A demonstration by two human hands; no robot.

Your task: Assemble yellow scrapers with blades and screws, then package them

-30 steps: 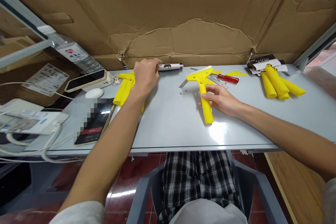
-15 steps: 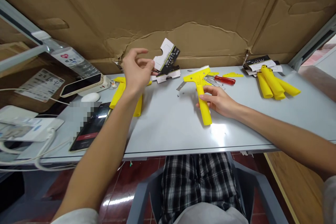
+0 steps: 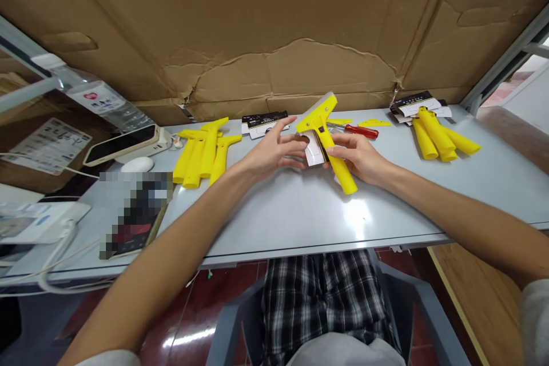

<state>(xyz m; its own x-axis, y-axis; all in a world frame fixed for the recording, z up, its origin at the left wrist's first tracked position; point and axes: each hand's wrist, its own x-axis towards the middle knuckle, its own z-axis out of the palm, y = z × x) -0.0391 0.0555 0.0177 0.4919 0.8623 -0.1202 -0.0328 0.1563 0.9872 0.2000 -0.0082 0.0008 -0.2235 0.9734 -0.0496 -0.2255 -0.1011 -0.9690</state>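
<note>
A yellow, T-shaped plastic scraper point(image 3: 328, 140) is gripped by the right hand point(image 3: 362, 155), a flat white card point(image 3: 314, 153) touched by the left hand point(image 3: 278, 150).

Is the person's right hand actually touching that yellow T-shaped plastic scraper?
Touching. In the head view, the right hand has its thumb across the yellow T-shaped plastic scraper, with no gap showing.

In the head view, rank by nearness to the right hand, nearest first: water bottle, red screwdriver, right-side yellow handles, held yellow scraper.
1. Yellow scraper: held in the right hand.
2. Red screwdriver: beyond the hand.
3. Yellow handles: to the right.
4. Water bottle: far left.
</note>
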